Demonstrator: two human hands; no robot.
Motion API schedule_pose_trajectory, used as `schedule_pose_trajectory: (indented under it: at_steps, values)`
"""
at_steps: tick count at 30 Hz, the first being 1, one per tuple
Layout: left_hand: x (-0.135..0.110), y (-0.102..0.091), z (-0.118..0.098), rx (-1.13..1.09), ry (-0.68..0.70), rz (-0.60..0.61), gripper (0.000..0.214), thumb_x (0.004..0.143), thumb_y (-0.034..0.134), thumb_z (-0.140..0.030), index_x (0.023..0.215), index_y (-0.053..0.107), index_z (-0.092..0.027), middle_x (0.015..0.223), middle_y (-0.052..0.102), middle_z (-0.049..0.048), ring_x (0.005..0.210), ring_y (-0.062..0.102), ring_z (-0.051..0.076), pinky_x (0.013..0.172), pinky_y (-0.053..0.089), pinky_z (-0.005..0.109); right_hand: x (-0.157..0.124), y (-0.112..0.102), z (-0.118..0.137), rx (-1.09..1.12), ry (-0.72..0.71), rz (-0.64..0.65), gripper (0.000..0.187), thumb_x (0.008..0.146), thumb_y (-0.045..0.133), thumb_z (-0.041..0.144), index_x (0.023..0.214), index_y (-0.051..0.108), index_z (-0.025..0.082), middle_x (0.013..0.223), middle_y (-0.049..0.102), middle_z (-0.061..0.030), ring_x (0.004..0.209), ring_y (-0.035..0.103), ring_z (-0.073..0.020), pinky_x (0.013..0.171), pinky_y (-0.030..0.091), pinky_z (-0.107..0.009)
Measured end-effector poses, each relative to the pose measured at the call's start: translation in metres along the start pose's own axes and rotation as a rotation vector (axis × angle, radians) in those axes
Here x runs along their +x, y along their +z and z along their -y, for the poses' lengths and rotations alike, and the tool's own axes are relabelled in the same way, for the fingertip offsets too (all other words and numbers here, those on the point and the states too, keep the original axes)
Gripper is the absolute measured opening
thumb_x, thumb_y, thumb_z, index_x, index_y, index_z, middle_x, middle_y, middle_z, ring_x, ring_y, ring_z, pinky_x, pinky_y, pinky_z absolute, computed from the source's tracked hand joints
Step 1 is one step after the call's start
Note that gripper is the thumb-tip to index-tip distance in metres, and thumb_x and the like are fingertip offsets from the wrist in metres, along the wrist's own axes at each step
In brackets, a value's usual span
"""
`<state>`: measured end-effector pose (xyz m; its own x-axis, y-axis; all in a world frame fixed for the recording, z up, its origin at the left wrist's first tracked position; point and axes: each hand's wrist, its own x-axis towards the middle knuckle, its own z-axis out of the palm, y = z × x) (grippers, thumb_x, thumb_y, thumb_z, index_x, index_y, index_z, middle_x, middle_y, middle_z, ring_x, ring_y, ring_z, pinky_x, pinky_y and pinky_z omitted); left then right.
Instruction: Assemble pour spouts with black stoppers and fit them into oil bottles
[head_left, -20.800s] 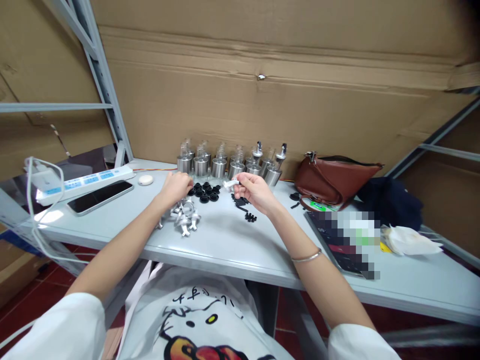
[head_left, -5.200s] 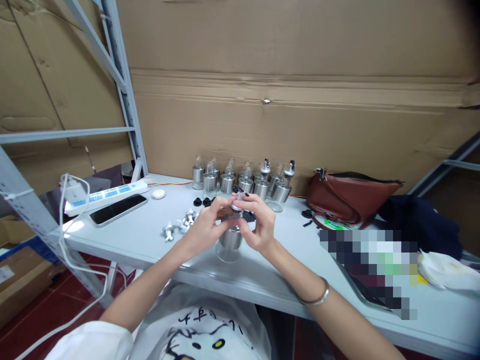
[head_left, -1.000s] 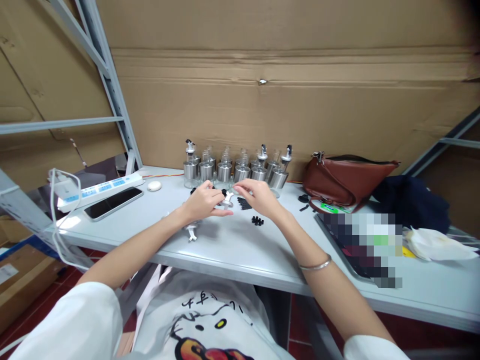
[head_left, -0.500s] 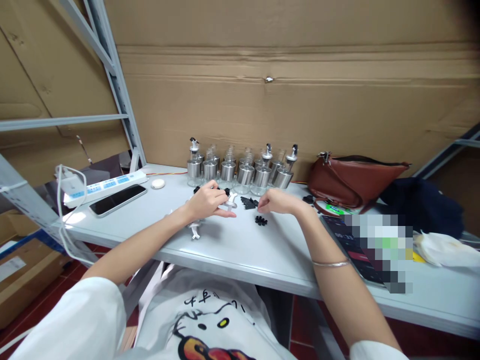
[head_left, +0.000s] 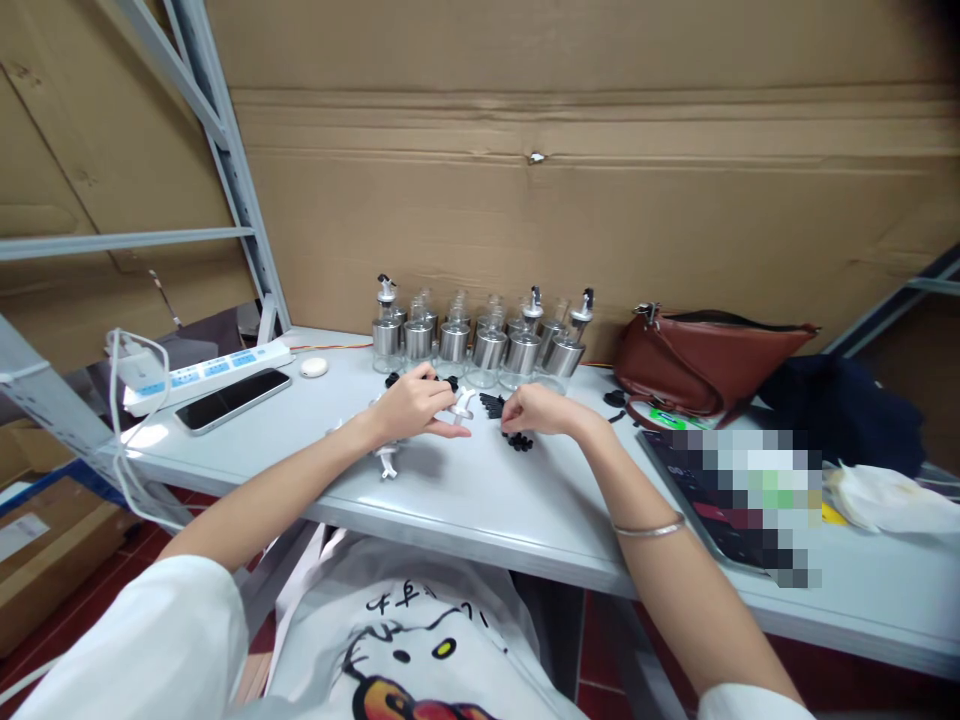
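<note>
Spout piece (head_left: 463,406) held, small picking at hand

The left hand (head_left: 415,406) holds it between thumb and fingers over the table (head_left: 457,495), in front of the bottles (head_left: 490,352). The right hand (head_left: 537,410) bunches its fingertips narrowly by the black sticks (head_left: 491,405) and small black caps (head_left: 520,443) (whether they grip one, I cannot tell). The step looks like picking out a small part; the next move would call for a fine pinch, leaving neighbouring pieces alone.
</note>
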<state>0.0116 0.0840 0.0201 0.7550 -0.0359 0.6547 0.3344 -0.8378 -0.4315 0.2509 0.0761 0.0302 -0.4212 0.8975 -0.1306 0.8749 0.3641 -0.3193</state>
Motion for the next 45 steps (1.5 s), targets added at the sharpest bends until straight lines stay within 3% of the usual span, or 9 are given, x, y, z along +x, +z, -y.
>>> schedule_pose_trajectory:
  at_steps: [7, 17, 21, 27, 33, 39, 42, 45]
  values:
    - [-0.001, 0.002, 0.001, -0.022, -0.021, 0.059, 0.046, 0.089, 0.04, -0.055, 0.066, 0.051, -0.017, 0.059, 0.059, -0.0006, 0.052, 0.046, 0.011, 0.064, 0.036, 0.027, -0.002, -0.004, 0.006, 0.1, 0.007, -0.143, 0.019, 0.069, 0.054, 0.018, 0.075, 0.071, 0.013, 0.068, 0.07, -0.0019, 0.064, 0.06, -0.0134, 0.061, 0.043, -0.02]
    - [-0.003, 0.004, 0.001, -0.042, -0.052, 0.106, 0.047, 0.09, 0.037, -0.056, 0.067, 0.052, -0.017, 0.06, 0.059, -0.0002, 0.052, 0.046, 0.011, 0.064, 0.036, 0.028, -0.007, -0.006, 0.006, -0.051, -0.058, 0.097, 0.021, 0.061, 0.07, 0.03, 0.078, 0.075, 0.02, 0.077, 0.071, -0.0009, 0.073, 0.061, -0.0167, 0.063, 0.042, -0.022]
    - [-0.003, 0.004, 0.001, -0.03, -0.033, 0.089, 0.045, 0.09, 0.039, -0.054, 0.068, 0.052, -0.018, 0.059, 0.058, -0.0005, 0.052, 0.046, 0.011, 0.064, 0.037, 0.028, -0.005, -0.003, 0.014, -0.088, -0.079, 0.092, 0.015, 0.061, 0.068, 0.021, 0.074, 0.075, 0.02, 0.076, 0.07, -0.0012, 0.072, 0.06, -0.0166, 0.066, 0.042, -0.022]
    - [-0.002, 0.003, 0.001, -0.038, -0.03, 0.089, 0.035, 0.091, 0.042, -0.044, 0.07, 0.052, -0.018, 0.06, 0.058, -0.0006, 0.054, 0.047, 0.011, 0.063, 0.038, 0.027, -0.009, -0.008, 0.019, 0.003, -0.182, -0.049, 0.016, 0.068, 0.061, 0.017, 0.078, 0.073, 0.02, 0.088, 0.068, -0.003, 0.079, 0.059, -0.0166, 0.074, 0.042, -0.024]
    - [-0.003, 0.005, 0.0, -0.053, -0.053, 0.116, 0.029, 0.089, 0.043, -0.038, 0.071, 0.053, -0.018, 0.063, 0.059, -0.0003, 0.055, 0.049, 0.011, 0.064, 0.038, 0.028, -0.012, -0.007, 0.012, -0.077, -0.139, 0.077, 0.024, 0.055, 0.076, 0.027, 0.078, 0.075, 0.024, 0.086, 0.064, -0.0025, 0.088, 0.055, -0.0205, 0.073, 0.042, -0.024]
    - [-0.004, 0.007, 0.0, -0.022, -0.025, 0.095, 0.027, 0.088, 0.044, -0.037, 0.071, 0.053, -0.018, 0.062, 0.059, -0.0006, 0.055, 0.05, 0.011, 0.065, 0.039, 0.027, -0.009, 0.001, 0.019, -0.069, -0.131, 0.15, 0.015, 0.056, 0.074, 0.021, 0.071, 0.075, 0.019, 0.069, 0.064, -0.0017, 0.077, 0.056, -0.0185, 0.067, 0.042, -0.023]
    - [-0.004, 0.007, -0.001, -0.016, -0.022, 0.08, 0.026, 0.088, 0.044, -0.036, 0.07, 0.052, -0.018, 0.062, 0.059, -0.0009, 0.055, 0.05, 0.011, 0.065, 0.039, 0.026, -0.008, 0.001, 0.021, -0.008, -0.165, 0.102, 0.012, 0.058, 0.072, 0.019, 0.069, 0.073, 0.018, 0.073, 0.066, -0.0018, 0.073, 0.057, -0.0165, 0.066, 0.042, -0.024]
    - [-0.003, 0.006, -0.001, -0.02, -0.013, 0.067, 0.024, 0.087, 0.044, -0.033, 0.07, 0.051, -0.018, 0.062, 0.058, -0.0007, 0.054, 0.049, 0.011, 0.065, 0.04, 0.026, -0.009, -0.004, 0.024, 0.224, -0.204, -0.046, 0.01, 0.064, 0.067, 0.022, 0.072, 0.068, 0.016, 0.074, 0.067, -0.0021, 0.069, 0.058, -0.0139, 0.067, 0.044, -0.025]
